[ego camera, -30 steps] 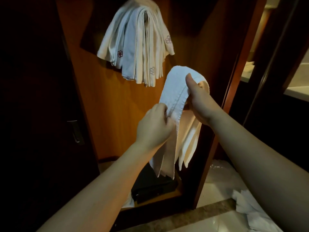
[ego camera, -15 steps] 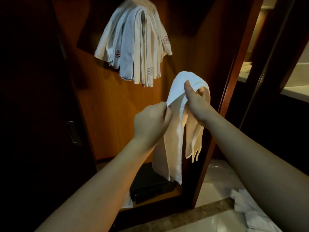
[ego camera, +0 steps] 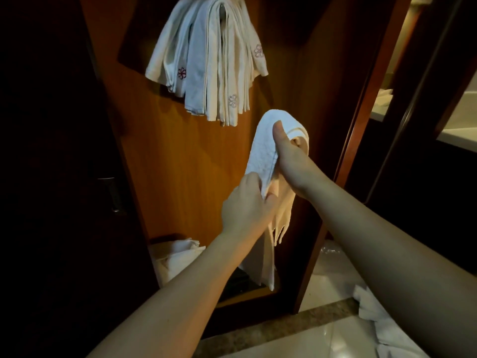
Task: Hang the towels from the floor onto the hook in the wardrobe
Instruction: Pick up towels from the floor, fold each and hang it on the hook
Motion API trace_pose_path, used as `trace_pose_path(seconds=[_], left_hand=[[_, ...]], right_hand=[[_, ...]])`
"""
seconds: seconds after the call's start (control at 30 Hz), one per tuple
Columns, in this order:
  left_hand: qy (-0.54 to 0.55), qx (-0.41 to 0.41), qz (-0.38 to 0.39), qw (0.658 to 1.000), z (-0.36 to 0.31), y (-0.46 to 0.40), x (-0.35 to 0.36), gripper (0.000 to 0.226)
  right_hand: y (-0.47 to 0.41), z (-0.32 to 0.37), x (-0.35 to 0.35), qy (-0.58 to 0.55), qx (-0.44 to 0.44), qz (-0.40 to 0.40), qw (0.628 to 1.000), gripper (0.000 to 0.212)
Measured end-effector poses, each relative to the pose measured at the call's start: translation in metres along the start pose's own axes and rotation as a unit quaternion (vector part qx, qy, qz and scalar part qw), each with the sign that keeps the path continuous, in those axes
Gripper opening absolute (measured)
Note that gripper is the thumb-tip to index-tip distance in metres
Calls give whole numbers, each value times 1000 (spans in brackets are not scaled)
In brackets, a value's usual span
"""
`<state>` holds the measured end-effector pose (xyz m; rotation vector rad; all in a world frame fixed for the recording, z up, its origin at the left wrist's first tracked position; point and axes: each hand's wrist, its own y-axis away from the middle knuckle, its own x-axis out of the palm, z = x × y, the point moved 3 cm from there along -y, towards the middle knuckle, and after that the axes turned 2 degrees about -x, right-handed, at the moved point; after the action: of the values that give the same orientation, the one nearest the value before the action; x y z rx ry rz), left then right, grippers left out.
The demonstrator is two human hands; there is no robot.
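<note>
Orange-brown wood panel (ego camera: 180,164) at the back of the wardrobe, lit warmly, with dark door (ego camera: 51,177) on the left carrying a metal handle (ego camera: 111,195). High on the panel, a thick bunch of hung towels (ego camera: 211,63), white with small red flower marks, draped over a hook hidden under the cloth. Down at the wardrobe floor, far left, more crumpled white cloth (ego camera: 175,254) beside a dark box (ego camera: 237,282), partly hidden behind the left forearm. Near right, on the pale tiled floor (ego camera: 322,337), a heap of floor towels (ego camera: 379,321), partly covered by the right forearm. Reddish door frame (ego camera: 361,125) standing just right of the hands.

Held in mid-air in front of the panel, below and right of the hung bunch and apart from it: the white towel (ego camera: 265,143), folded into a long strip. Long axis close to upright, leaning right toward its top; folded bend uppermost, loose ends hanging down toward the wardrobe floor. Right hand (ego camera: 289,161) up near the bend, thumb pressed on the front, fingers curled round behind. Left hand (ego camera: 245,202) lower, fingers clamped on the strip's near edge. Nothing between the towel's top and the hung bunch.
</note>
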<state>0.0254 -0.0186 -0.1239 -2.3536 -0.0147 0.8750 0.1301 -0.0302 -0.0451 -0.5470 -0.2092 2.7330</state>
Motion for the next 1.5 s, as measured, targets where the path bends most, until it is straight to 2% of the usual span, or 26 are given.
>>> trace_pose_path(seconds=[0.07,0.13,0.2,0.3,0.4,0.53,0.63,0.77,0.93,1.0,1.1,1.17,1.23,1.27,1.3,1.33,1.37,1.4,1.43,1.47,1.5], left_hand=[[12,-10,-12,1000,5,-3,-9,28],[9,-3,-42,999,10,-7,-22,31],[-19,0,-71,997,14,-13,-34,36],[-46,5,-68,997,24,-19,-41,27],[-19,0,-54,998,37,-18,-35,28],[-51,-50,-8,997,65,-17,-16,33],[-117,-59,-24,991,83,-18,-17,20],[-129,-79,-32,988,97,-23,-26,21],[-118,-106,3,987,113,-23,-34,12],[-98,-110,2,989,115,-23,-39,8],[2,-140,19,990,112,-24,-49,7],[89,-166,30,982,109,-23,-56,6],[116,-164,-5,980,110,-30,-71,3],[136,-164,-52,976,110,-32,-84,7],[190,-172,-121,959,112,-34,-94,16],[286,-187,-191,920,118,-31,-101,27],[400,-210,-221,864,124,-22,-98,38],[503,-248,-194,805,131,-9,-82,49],[576,-291,-120,754,133,10,-57,58],[606,-319,-35,728,132,30,-30,65],[614,-332,24,716,132,45,-10,66]], right_hand=[[0,-2,-9,32,-23,-27,999,86],[-1,-5,-23,66,-54,-69,994,65],[-2,-7,-33,99,-83,-95,987,53],[-3,-6,-40,146,-128,-123,973,53],[-2,-2,-39,154,-117,-128,973,56],[-6,-1,-44,107,-90,-140,980,44],[-11,-3,-53,65,-85,-162,981,39],[-15,-12,-67,-17,-51,-193,980,26],[-16,-18,-78,-68,36,-237,968,38],[-20,-15,-79,-122,29,-228,966,41],[-22,-9,-79,-226,4,-223,948,20],[-21,-4,-80,-262,-1,-229,937,16],[-21,1,-82,-300,-4,-229,926,13],[-21,4,-82,-321,-5,-228,919,11],[-20,7,-83,-342,-8,-226,912,11],[-20,12,-82,-360,-10,-226,905,12],[-20,15,-81,-374,-13,-226,899,13],[-20,18,-77,-387,-12,-225,894,16],[-19,20,-72,-396,-7,-218,892,17],[-18,21,-65,-398,-1,-206,894,14],[-17,20,-58,-396,5,-194,898,9]])
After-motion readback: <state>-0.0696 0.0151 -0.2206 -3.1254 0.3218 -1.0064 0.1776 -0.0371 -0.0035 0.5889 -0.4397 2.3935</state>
